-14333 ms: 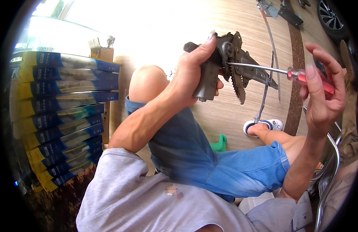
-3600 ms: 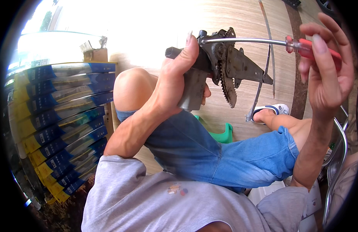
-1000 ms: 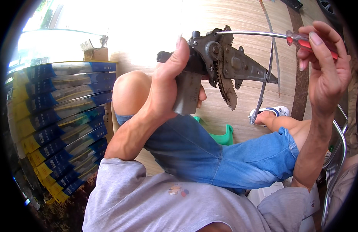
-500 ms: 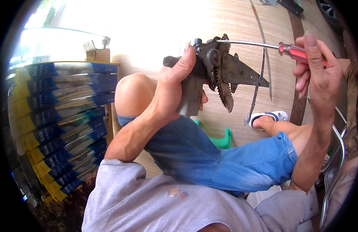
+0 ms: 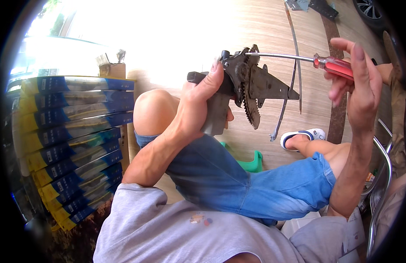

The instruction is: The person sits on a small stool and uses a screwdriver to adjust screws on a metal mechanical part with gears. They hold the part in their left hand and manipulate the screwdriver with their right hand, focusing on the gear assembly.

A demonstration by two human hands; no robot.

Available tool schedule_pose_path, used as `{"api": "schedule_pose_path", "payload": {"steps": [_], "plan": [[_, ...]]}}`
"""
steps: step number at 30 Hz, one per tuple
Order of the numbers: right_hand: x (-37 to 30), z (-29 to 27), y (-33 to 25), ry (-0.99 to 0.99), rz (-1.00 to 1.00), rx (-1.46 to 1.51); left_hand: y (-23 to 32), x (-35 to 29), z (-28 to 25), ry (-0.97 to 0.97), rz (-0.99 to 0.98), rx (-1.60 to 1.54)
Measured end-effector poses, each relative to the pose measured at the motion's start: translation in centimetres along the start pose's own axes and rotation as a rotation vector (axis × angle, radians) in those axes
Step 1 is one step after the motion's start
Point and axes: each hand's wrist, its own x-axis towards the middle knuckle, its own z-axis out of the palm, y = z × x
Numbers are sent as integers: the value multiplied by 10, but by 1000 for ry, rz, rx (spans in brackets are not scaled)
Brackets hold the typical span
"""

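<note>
My left hand (image 5: 198, 98) is closed round the grey housing (image 5: 215, 111) of a window regulator, a dark metal mechanism, with the thumb along its upper side. The regulator's toothed sector gear (image 5: 251, 96) faces right, and its tapering arm plate (image 5: 273, 85) points right. In my right hand (image 5: 361, 85) is a screwdriver with a red and clear handle (image 5: 336, 68), held loosely with some fingers apart. Its long shaft (image 5: 282, 56) runs left, and the tip meets the regulator near the top of the gear. The exact contact at the tip is too small to make out.
Stacked blue and yellow boxes (image 5: 75, 131) stand at the left, with an open carton (image 5: 113, 68) behind. A green plastic stool (image 5: 254, 163) shows below the regulator. Thin metal strips (image 5: 297, 35) cross the floor. At the right are chrome tubing (image 5: 384, 162), a wheel (image 5: 368, 11) and another person's arm (image 5: 386, 72).
The regulator has shifted slightly downward and its arm plate a little left. My right hand and the screwdriver have moved left and slightly down, with the index finger more raised.
</note>
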Motion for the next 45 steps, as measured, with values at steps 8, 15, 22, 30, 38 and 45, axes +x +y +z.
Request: {"api": "schedule_pose_path", "payload": {"steps": [8,15,22,30,38,45], "plan": [[7,10,26,56,-427,-124,-1,6,3,9,-37,-26],[3,14,17,62,0,123,-6,8,4,30,-21,22],[10,23,39,107,134,245,-14,17,1,46,-77,-19],[18,32,55,84,13,96,-30,29,-4,69,-131,55],[26,50,41,22,228,92,-57,46,-30,18,-288,19],[28,65,50,-122,354,-218,-66,53,-36,38,-342,53]]}}
